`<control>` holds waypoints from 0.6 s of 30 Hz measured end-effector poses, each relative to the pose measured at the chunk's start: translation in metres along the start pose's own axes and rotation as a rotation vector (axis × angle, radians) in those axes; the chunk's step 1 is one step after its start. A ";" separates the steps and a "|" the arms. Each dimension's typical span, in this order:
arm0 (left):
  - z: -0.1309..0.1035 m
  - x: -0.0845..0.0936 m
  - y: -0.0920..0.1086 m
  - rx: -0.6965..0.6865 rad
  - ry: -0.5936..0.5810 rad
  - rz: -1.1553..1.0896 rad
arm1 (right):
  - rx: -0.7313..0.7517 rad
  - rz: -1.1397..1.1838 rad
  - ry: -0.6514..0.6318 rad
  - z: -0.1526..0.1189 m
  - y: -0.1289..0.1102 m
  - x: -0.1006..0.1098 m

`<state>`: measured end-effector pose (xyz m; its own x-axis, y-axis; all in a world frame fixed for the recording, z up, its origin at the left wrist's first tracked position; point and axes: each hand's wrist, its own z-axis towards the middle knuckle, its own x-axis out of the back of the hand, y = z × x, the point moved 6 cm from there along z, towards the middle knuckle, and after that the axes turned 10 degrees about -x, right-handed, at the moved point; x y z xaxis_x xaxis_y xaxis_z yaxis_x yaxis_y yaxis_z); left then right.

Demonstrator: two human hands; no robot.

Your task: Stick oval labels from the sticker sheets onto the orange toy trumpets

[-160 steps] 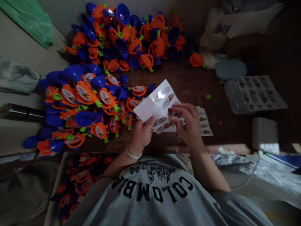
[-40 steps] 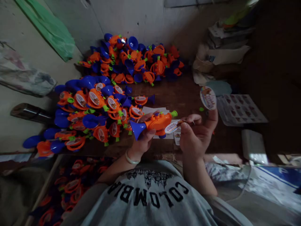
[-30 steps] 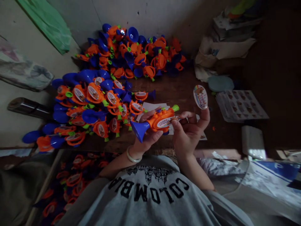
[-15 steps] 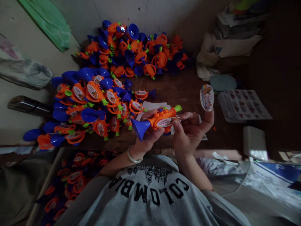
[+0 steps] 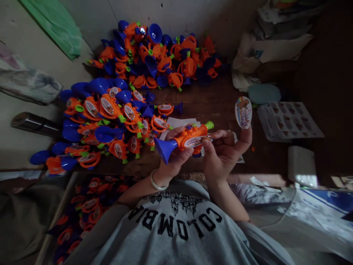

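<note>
My left hand (image 5: 176,162), with a pale bangle at its wrist, is closed around a toy trumpet (image 5: 193,137). This trumpet has an orange body, a blue bell pointing left and a green mouthpiece at upper right. On its side lies an oval sticker (image 5: 194,141) with a printed design. My right hand (image 5: 224,152) pinches the right end of that sticker between thumb and fingers, against the trumpet's body. A second oval sticker (image 5: 243,112), with a rainbow and a brown figure, clings to a raised fingertip of my right hand.
Stickered trumpets (image 5: 107,110) are heaped on the table's left, more trumpets (image 5: 160,59) at the back. Others fill a box (image 5: 56,217) below left. Sticker sheets (image 5: 292,121) lie at right near a pale blue lid-like disc (image 5: 264,94) and a whitish block (image 5: 302,165). A dark bottle (image 5: 35,124) lies left.
The view has shifted slightly. Both hands keep their hold on the trumpet and sticker, with the sticker's right end pressed a little differently under my right thumb.
</note>
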<state>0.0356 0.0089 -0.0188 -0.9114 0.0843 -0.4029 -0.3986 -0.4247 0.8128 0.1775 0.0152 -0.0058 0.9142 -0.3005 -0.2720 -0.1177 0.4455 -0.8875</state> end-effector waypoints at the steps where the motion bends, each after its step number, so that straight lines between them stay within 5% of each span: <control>1: 0.000 0.000 -0.001 -0.007 -0.002 0.004 | 0.000 -0.001 -0.002 0.000 0.000 0.000; 8: -0.001 0.004 -0.004 -0.041 0.070 0.078 | 0.011 -0.081 0.011 -0.001 -0.002 0.000; 18: -0.001 -0.002 0.013 -0.111 -0.038 0.177 | 0.233 -0.143 0.016 0.008 -0.021 -0.002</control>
<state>0.0330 0.0022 -0.0082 -0.9702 0.0329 -0.2402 -0.2204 -0.5326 0.8171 0.1808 0.0128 0.0162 0.9085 -0.3870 -0.1575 0.1065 0.5790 -0.8083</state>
